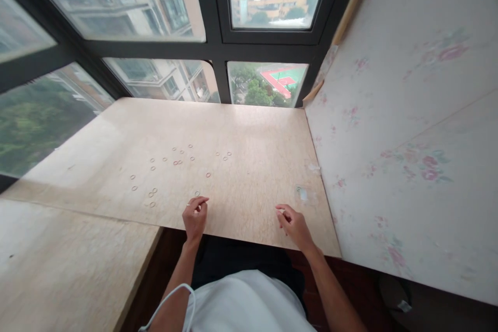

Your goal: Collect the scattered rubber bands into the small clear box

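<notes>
Several small thin rings lie scattered over the left and middle of the pale tabletop [257, 187], among them a reddish ring [208, 175] and a ring [133, 177] farther left. My left hand [195, 214] hovers at the near edge with its fingers curled together, right beside a greenish ring [197, 194]; whether anything sits between the fingertips is too small to tell. To the right, my right hand [291, 222] is over the near part of the top, its fingers bent and thumb close to them. What it may hold cannot be made out.
A small clear plastic bag [302, 193] lies near the right edge, with another scrap of plastic [313, 168] behind it. A flowered wall [408, 129] bounds the right side; dark-framed windows stand behind. A white cord [182, 286] hangs by my left forearm.
</notes>
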Available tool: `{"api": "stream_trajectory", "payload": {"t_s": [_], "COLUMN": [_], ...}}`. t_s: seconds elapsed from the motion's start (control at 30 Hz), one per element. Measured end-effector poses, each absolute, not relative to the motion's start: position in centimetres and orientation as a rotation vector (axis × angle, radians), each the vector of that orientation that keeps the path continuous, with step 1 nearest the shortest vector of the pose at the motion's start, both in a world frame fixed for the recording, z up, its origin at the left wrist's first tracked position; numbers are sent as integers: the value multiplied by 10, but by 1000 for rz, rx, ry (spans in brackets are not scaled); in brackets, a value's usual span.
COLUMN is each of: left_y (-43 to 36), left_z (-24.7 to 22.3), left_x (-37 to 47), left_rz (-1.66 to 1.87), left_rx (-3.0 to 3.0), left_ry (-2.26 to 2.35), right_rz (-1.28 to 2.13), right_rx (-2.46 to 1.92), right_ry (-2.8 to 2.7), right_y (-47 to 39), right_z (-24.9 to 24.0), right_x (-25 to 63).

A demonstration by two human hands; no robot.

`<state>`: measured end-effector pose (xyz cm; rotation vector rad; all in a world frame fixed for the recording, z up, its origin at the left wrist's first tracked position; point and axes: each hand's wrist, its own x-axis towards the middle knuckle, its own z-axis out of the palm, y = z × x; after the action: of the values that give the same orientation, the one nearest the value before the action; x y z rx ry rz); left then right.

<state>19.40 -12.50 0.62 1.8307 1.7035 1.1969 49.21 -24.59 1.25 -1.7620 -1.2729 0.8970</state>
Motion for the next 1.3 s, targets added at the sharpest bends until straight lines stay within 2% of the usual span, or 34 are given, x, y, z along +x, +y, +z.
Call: {"api": "stream_trajectory", "payload": {"t_s": [0.23,0.53,0.87,1.03,1.17,1.3], "left_y": [-100,-74,-53,-44,-47,-54], "left_z": [18,31,45,36,28,26], "left_x": [145,153,165,160,157,169], "left_rz": [871,276,-32,76,393,732], "left_rx": [1636,1606,1608,1633,1439,1014], "left_ry": [2133,2156,2196,2126,1969,1601], "right_rz": [669,617,646,692,718,728], "right_rx": [-1841,-1760,-1736,-1707,-1686,-1672], "right_ry": [-1658,-1852,-1813,-1758,-1704,-1705], "right_y": [-238,-219,-214,-211,-210,-210], "right_z": [-4,-5,-7,-11,-14,-15], "right_x": [456,437,440,442,444,445]}}
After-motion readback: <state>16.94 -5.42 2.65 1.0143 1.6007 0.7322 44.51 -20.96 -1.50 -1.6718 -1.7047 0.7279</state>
